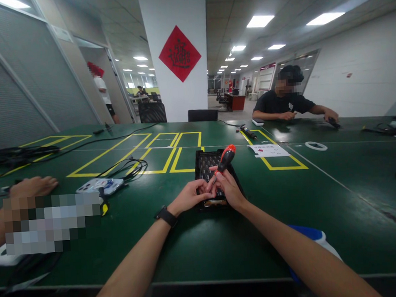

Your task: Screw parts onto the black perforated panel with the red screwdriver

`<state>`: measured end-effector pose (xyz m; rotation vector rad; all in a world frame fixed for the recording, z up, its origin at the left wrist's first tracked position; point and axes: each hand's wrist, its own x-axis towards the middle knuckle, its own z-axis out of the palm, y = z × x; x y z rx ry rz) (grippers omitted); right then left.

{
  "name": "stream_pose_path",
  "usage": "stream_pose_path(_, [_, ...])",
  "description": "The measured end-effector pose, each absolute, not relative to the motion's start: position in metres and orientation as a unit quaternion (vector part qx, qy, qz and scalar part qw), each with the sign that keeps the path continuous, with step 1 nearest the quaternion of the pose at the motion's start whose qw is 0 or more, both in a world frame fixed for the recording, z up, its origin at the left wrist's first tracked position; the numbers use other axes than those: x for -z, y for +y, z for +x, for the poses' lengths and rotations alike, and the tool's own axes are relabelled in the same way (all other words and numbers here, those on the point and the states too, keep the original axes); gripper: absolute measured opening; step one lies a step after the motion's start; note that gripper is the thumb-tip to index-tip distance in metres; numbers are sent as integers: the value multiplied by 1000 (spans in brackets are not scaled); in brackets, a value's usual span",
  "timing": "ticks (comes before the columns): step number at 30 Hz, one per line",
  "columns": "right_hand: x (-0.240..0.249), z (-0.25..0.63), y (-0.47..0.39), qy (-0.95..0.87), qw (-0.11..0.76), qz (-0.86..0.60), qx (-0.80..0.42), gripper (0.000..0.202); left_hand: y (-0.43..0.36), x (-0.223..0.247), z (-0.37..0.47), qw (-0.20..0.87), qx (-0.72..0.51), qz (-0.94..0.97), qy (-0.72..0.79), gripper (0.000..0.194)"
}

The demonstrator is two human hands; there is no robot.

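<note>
My right hand (228,188) grips a red and black screwdriver (225,159), handle up and tip pointing down to the left. My left hand (190,197), with a black watch on its wrist, meets the tip, its fingers pinched there; whatever small part they hold is too small to make out. Both hands hover over a black tray (206,160) that lies on the green table (224,237).
A phone (100,186) and black cables (124,165) lie to the left, beside another person's hand (33,186). A person in black sits at the far right of the table. A paper sheet (268,150) and a white ring (316,146) lie beyond the tray. Yellow tape marks the table.
</note>
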<state>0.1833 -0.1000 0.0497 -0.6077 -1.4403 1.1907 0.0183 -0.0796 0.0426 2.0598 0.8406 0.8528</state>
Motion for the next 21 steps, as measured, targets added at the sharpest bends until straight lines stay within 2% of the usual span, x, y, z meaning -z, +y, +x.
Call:
stream_pose_path(12, [-53,185,-99,-608,543,-255,-520,31,-78,-47,15,416,-300,811,281,34])
stream_pose_path(17, [-51,185,-99,-607,549,-266,-508,31,-80,-43,18,395,-334,794,318,31])
stream_pose_path(21, [-50,185,-98,-606,551,-259,-512,30,-78,-42,16,399,-312,806,306,30])
